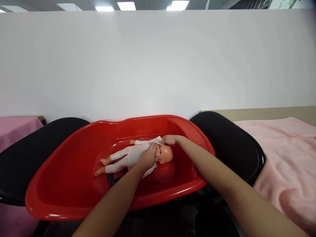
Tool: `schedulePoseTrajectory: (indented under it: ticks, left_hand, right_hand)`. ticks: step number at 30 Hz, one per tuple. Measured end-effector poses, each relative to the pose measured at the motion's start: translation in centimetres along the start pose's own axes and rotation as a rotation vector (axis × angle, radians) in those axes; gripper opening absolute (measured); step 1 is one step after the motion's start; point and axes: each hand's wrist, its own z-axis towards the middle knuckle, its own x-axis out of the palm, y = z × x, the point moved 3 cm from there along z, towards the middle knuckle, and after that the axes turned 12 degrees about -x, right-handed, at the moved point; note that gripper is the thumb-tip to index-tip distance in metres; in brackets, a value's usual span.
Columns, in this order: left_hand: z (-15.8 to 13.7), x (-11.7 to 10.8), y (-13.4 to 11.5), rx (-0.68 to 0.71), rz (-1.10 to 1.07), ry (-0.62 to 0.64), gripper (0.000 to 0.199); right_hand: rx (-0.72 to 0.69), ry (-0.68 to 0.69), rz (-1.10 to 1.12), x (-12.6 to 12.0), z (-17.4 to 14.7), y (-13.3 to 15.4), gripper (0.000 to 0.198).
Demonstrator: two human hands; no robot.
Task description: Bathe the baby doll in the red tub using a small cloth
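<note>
While the baby doll [138, 154] lies on its back inside the red tub [61, 171], head toward the right, both hands work at its face. Left hand [148, 158]: curled over chest and chin, steadying. Right hand [170, 140]: fingers pinched on a small white cloth [155, 140] beside the forehead. Tub rests on a black stand [237, 144]; pink towel [288, 164] at right. Risk, judged: the loosely held cloth may slip, or the doll slide down the smooth sloped basin.
</note>
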Motion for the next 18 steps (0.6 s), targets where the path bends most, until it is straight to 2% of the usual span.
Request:
schedulePoseTrajectory:
  ticks: [6,12,15,18]
  left_hand:
    - [0.1,0.0,0.2,-0.024,-0.014,0.015,0.062]
    - [0.1,-0.3,0.3,0.000,-0.015,0.014,0.060]
    - [0.0,-0.6,0.1,0.010,-0.013,0.028,0.061]
    - [0.2,-0.8,0.1,-0.003,-0.025,0.053,0.059]
  right_hand:
    - [0.150,-0.024,0.089,0.6,-1.6,-2.0,0.032]
    - [0.053,-0.075,0.021,-1.3,-0.2,-0.8,0.041]
    - [-0.019,-0.039,0.036,-1.4,0.1,-0.1,0.043]
    - [-0.019,0.046,0.108,-0.8,-0.2,0.1,0.043]
